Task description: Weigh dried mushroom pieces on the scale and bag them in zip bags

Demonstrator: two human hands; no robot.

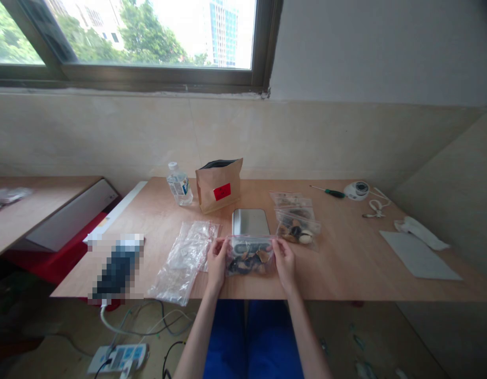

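Observation:
A clear zip bag point(249, 260) with dark and tan dried pieces inside is stretched between my hands at the table's front edge. My left hand point(217, 258) pinches its upper left corner, and my right hand point(285, 257) pinches the upper right corner. Just behind the bag stands a flat kitchen scale point(251, 221) with a silver top; its lower part shows through the plastic. Several filled zip bags point(298, 229) lie overlapping to the right of the scale. Flat clear plastic bags point(184, 263) are spread left of my left hand.
A brown paper bag point(219, 187) with a red label stands open at the back, beside a water bottle point(180, 184). At right lie a screwdriver point(333, 193), a white dome camera point(356, 190) and white paper point(420, 258). A cable hangs near the pixelated phone point(119, 268).

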